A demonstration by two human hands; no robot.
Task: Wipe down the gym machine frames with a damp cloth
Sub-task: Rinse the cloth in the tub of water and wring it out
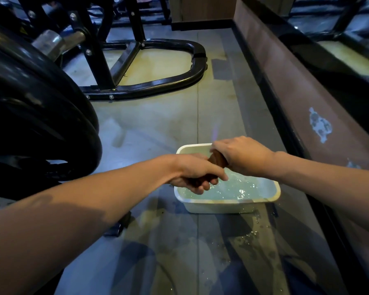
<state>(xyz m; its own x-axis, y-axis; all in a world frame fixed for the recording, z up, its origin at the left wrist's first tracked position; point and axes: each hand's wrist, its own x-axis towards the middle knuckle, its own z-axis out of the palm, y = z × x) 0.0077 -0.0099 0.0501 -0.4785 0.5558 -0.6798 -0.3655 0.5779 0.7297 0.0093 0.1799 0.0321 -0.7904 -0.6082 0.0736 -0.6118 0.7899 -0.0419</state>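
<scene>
A: How far along is the job?

B: Early, I'd judge. Both hands are over the tub (226, 204) on the floor. The left hand (195, 174) and right hand (241, 156) each have a tight grip on one end of the brown cloth (217, 159), seemingly wringing it above the water. Whether any of the frame (158, 81) has been wiped I cannot tell.

A: Room to move?

B: The frame's base loop lies well apart, ahead and left. Black plates (41, 124) crowd the left side; a low wall (296, 92) runs close on the right. Splashes (251, 233) wet the floor just beside the tub, a slip risk.
</scene>
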